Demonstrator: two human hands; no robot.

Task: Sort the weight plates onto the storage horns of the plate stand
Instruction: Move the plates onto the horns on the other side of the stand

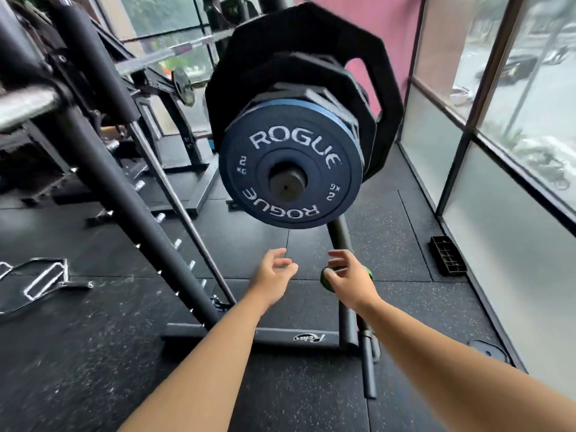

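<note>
Above left grip (274, 269), blue plate (291, 165)

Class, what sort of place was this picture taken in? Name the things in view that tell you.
Most likely a gym's weights area: a blue ROGUE plate sits on a storage horn with black plates behind it, a barbell and rack stand alongside, and the floor is rubber matting.

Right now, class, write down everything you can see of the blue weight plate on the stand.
The blue plate is a round, rubber-looking disc printed ROGUE and 2 KG twice each in worn white. It sits outermost on the dark horn, face toward the camera, against larger black plates behind. The left hand and right hand are below, not touching it.
</note>
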